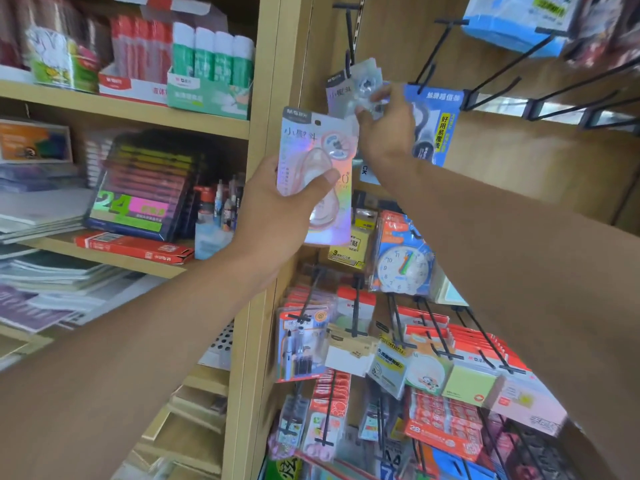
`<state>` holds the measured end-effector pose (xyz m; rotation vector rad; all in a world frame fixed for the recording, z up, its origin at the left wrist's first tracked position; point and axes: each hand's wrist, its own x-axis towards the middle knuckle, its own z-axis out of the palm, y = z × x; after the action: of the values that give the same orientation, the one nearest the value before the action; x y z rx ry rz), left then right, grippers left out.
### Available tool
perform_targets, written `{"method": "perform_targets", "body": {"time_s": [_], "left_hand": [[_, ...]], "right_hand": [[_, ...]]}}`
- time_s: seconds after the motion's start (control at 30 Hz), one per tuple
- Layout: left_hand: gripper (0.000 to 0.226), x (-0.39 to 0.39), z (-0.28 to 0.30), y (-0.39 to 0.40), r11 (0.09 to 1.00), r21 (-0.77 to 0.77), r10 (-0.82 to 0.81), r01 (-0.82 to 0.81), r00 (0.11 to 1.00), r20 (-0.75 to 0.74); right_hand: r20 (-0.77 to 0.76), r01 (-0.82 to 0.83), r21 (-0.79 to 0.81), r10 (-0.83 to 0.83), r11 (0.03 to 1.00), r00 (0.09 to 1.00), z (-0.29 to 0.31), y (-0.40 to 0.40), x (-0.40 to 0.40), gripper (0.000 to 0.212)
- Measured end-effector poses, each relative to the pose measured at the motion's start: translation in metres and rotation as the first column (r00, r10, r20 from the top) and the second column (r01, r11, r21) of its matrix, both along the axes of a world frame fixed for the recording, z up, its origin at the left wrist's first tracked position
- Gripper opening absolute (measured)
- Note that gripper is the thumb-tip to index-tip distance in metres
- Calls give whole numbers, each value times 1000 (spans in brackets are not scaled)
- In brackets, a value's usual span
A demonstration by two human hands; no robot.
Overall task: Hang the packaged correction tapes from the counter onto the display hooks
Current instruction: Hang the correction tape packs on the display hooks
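My left hand (277,199) grips a pack of pink correction tape (311,161) with a shiny holographic card, held upright in front of the wooden upright. Higher up, my right hand (388,129) pinches a second, greyish correction tape pack (356,88) at the tip of a black display hook (349,32). The pack's top sits at the hook's end; the frame is too blurred to tell whether the hook passes through its hole.
A blue tape pack (440,123) hangs right of my right hand, with several bare black hooks (519,64) beyond. Below hang a toy clock (401,268), sticky notes and pen packs. Wooden shelves (121,105) at left hold glue sticks, markers and notebooks.
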<state>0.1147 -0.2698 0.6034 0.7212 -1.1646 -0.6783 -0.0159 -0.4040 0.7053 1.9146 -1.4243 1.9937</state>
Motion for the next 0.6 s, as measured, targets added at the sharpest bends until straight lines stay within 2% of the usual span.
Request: {"method": "perform_targets", "body": {"time_s": [0.07,0.17,0.33,0.43,0.53,0.6], "left_hand": [[32,6,-9,-3,1000,16,-2,2,1000,23],[29,13,-13,-7,999,42,4,-5,1000,24],[32,16,-10,-13,999,53,2,-3,1000,25],[33,11,-9,-16,998,61,-12,10,999,32],[34,2,-6,-17,998,62,-13,11,999,31],[30,-4,-5,-18,998,56,-1,-1,1000,27]], "right_hand": [[-31,29,40,-28,999,999,-2,-11,2,14],[-28,14,100,-11,995,1000,-1,-24,5,28],[-19,-89,175,93,981,995,-7,-29,11,38],[41,-111,209,104,972,994,-15,-23,6,36],[-29,-77,227,86,971,996,-25,-8,-3,32],[-55,-137,244,154,960,986,-36,6,-6,24]]}}
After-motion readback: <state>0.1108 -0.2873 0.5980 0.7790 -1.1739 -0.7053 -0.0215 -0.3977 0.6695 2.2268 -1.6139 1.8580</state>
